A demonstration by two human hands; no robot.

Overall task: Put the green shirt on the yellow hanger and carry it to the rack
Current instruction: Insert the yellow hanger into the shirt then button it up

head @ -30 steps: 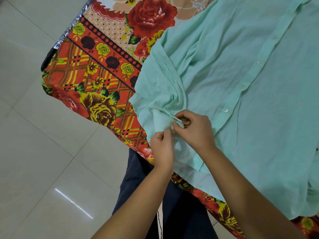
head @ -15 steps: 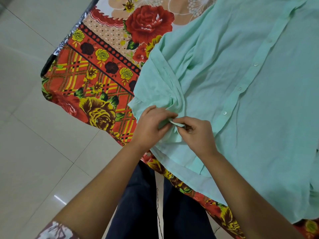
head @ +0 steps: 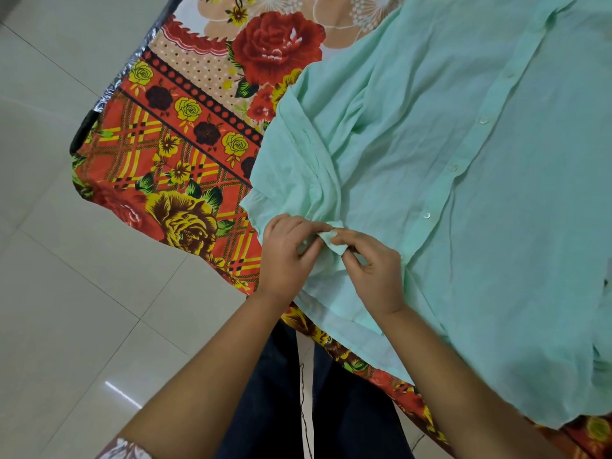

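While I look down through the head view, one green shirt (head: 496,226) lies spread front-up over the right part of the table (head: 109,94), whose silvery rim shows along its left edge. A floral cloth (head: 185,167) of red, orange and yellow roses covers the top and drapes over the near-left corner. The shirt's hem hangs a little over the near edge, and its left side is bunched into folds.

Both my hands are at that bunched side, close to the hem and the table's near edge. My left hand (head: 286,260) has thumb and fingertips closed together on a small fold (head: 334,241) of the green fabric. My right hand (head: 374,273) pinches the same fold from the other side between thumb and forefinger, with its other fingers curled under. The two hands all but touch at the fold.

Counted: one shirt, two hands, and three pale buttons (head: 427,216) that I can make out plainly along the button strip (head: 470,180). The strip runs diagonally from the far right toward my right hand, and farther up it is too faint for me to count.

Below the near edge are my dark trousers (head: 275,409), and to the left is the pale tiled floor (head: 82,276). One patterned sleeve (head: 126,450) shows on my left arm at the bottom of the picture.
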